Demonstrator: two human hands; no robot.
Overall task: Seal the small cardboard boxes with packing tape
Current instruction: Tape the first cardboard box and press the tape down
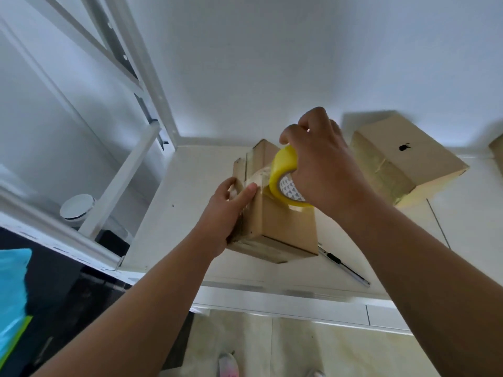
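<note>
Taping across the small cardboard box [280,224] on the counter [190,186].
The left hand [231,210] grips the box's left side, fingers curled round it, thumb pinning the tape end at the top edge. The box lies near the counter's front, its long axis running away from the person toward the wall. The strip crosses its short way to the yellow tape roll [283,170], which stands on edge atop the box, fingers of the right hand [324,164] closed round it. If the thumb slips, the strip will likely skew or wrinkle.

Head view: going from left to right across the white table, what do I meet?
left hand gripping the small cardboard box → yellow tape roll in the right hand → utility knife → cardboard box with black logo
</note>
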